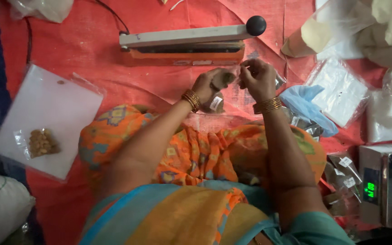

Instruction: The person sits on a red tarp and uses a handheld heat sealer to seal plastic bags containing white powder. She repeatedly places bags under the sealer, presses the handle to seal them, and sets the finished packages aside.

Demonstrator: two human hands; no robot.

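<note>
On the red sheet (pixel 91 45) in front of our crossed legs, we hold a small clear pouch (pixel 232 78) between both hands, just below the heat sealer (pixel 187 43). The pouch is hard to make out — its film is nearly invisible and our fingers cover most of it; only a dark brownish filling shows. Our left hand (pixel 212 84) curls round the filled end, our right hand (pixel 257 78) pinches the open edge, knuckles up, wrists bent inward and nearly touching. Another labelled pouch (pixel 215 103) lies half hidden under the left wrist. At the right edge a scale (pixel 386 181) is cut off. A bag of nuts (pixel 41 143) rests on a white sheet (pixel 46 113), well apart to the left.
</note>
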